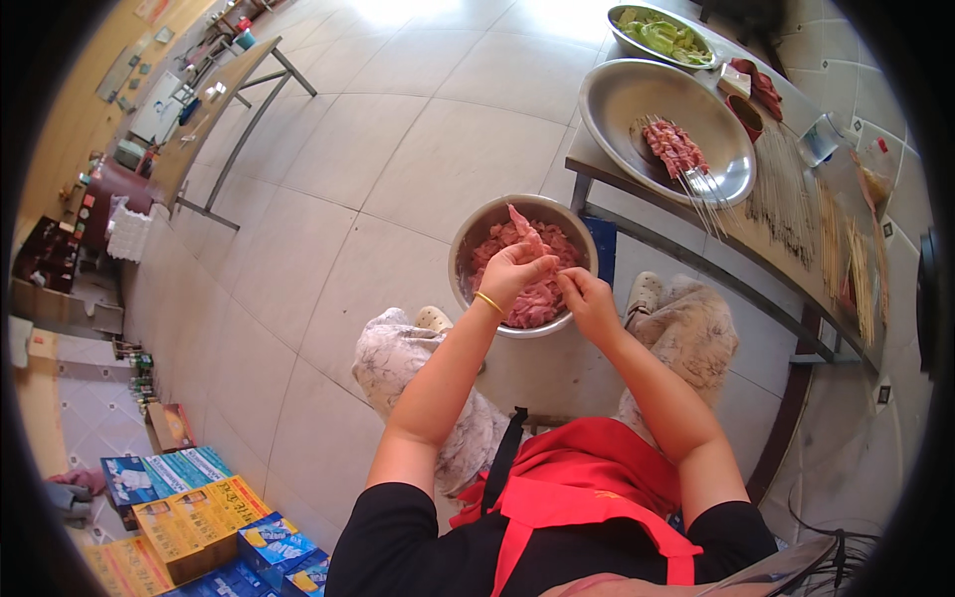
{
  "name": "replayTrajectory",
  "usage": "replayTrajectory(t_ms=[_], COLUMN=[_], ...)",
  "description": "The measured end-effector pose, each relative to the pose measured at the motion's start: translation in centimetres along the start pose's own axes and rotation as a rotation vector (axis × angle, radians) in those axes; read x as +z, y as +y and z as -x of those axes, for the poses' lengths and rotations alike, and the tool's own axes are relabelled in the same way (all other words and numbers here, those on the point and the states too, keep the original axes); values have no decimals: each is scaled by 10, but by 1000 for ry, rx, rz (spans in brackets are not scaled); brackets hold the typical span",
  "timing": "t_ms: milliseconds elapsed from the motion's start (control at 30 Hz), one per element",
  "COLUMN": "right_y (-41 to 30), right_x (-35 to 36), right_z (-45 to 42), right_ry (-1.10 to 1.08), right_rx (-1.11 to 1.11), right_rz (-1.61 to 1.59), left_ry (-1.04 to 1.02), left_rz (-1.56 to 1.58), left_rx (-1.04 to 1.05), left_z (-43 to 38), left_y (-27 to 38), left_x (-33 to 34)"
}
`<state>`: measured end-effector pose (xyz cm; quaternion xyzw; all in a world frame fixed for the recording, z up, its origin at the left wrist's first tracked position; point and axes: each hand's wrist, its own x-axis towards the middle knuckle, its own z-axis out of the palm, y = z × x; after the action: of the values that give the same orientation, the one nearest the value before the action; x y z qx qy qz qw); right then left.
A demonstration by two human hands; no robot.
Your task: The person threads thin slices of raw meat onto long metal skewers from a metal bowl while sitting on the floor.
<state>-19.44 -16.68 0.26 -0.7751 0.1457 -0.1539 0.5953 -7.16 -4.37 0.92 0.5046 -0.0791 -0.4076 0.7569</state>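
Observation:
A steel bowl [459, 280] of raw sliced meat [531, 307] stands low between my knees. Above it my left hand [515, 272] pinches a strip of raw meat [525, 227] that points up and away from me. Close on its right, my right hand [587, 295] has its thumb and fingers pressed together, apparently on the end of a thin skewer, most of which is hidden. Up on the table to the right, a wide steel basin [619, 112] holds several metal skewers threaded with meat [674, 149], their bare ends over its rim.
The narrow table [776, 280] bears rows of metal skewers [783, 194], bamboo sticks [858, 276], a clear plastic container [821, 139] and a bowl of lettuce [660, 36]. Stacked cartons [194, 522] lie at lower left. Another table [216, 112] stands at upper left.

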Motion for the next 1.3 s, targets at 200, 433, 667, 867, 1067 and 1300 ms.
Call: replayTrajectory(t_ms=[200,433,667,867,1067,1300], right_y=[-3,-20,-94,-89,-103,-25], right_x=[-4,-27,-115,-208,-152,-50], right_z=[7,14,-16,-64,-54,-6], right_ry=[-96,49,498,502,586,-144], right_rx=[56,-97,-290,-106,-464,-269], right_rz=[-41,166,483,1157,1190,664], left_ry=[74,26,43,11,173,286], left_rz=[-28,-115,-190,-192,-253,-187], left_rx=[67,88,47,27,108,77], left_z=[-11,-16,-7,-13,-21,-19], left_y=[5,1,14,10,16,23], left_x=[-14,-19,-22,-22,-48,-57])
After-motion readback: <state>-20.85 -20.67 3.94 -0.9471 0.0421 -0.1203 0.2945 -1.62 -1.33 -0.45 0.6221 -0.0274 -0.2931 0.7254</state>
